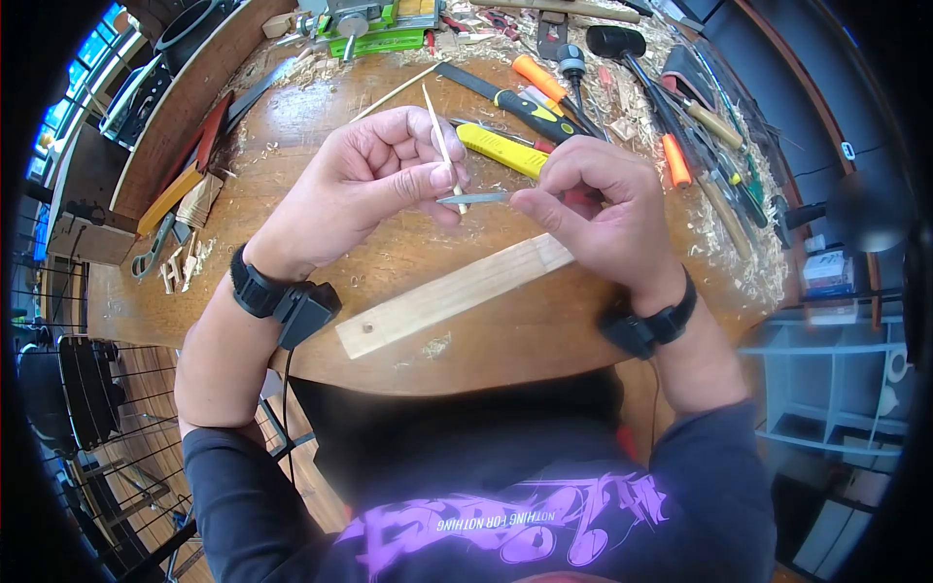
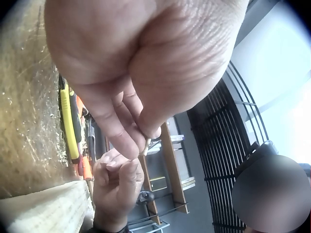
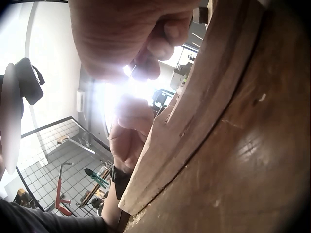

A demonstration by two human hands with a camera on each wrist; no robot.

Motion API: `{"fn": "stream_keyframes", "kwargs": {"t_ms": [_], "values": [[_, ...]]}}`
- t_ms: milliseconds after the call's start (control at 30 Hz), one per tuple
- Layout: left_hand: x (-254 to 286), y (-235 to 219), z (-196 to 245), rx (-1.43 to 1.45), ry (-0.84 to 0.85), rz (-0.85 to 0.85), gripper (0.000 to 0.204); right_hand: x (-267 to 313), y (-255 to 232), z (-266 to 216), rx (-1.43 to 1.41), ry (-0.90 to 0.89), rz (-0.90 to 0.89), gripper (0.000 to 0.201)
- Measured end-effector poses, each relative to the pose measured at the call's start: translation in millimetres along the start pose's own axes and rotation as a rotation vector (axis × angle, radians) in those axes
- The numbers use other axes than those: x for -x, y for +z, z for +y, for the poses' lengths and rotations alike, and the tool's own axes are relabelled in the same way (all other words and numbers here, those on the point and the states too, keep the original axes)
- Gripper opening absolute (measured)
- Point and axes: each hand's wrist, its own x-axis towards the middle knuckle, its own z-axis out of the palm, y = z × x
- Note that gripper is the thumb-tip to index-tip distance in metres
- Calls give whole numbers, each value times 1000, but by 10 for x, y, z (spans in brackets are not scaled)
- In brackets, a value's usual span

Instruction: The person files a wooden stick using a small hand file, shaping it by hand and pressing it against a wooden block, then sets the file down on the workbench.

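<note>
My left hand (image 1: 374,175) pinches a thin, pale wooden stick (image 1: 435,124) between thumb and fingers, its pointed end upward. Between the thumb and fingers of my right hand (image 1: 612,209) is a small, flat grey metal blade (image 1: 481,197), which crosses the stick near its lower end. In the left wrist view, the stick's short end (image 2: 146,146) pokes out below the fingertips, with the right hand (image 2: 116,182) close by. Below both hands a flat wooden strip (image 1: 437,303) lies slantwise on the table, one end beneath the right hand.
A yellow utility knife (image 1: 501,151) lies just beyond the hands, near a tool with a black and yellow handle (image 1: 535,115). Another thin stick (image 1: 394,92) lies farther back. Wood shavings (image 1: 763,257), a black mallet (image 1: 617,42), scissors (image 1: 154,251) and a green vise (image 1: 374,43) surround the work area.
</note>
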Motion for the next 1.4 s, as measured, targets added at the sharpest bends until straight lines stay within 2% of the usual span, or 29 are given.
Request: {"fn": "stream_keyframes", "kwargs": {"t_ms": [667, 800, 867, 1000, 1067, 1200, 1300, 1400], "values": [[-5, -23, -97, -25, -9, -18, 16, -13, 7, -44, 20, -63, -13, 27], [1, -6, -62, -7, -43, -13, 14, -16, -30, -23, 16, -47, -30, 27], [7, 5, -45, 10, -36, 29, 14, -17, -65, -17, -1, 40, -60, 27], [-9, 34, -100, -75, -20, 21, 13, -27, 16, -10, 5, -2, -63, 27], [-5, 68, -91, -58, -85, -36, 13, -17, 61, 23, -44, -44, -120, 27], [13, -13, -91, -11, -61, -17, 12, -47, -30, 45, -8, 24, -72, 27], [-9, 19, -115, -70, -45, 1, 11, -37, 4, 29, 5, 51, -119, 27], [0, 27, -128, -90, -49, -47, 9, -20, 31, 72, -98, -25, -139, 27]]}}
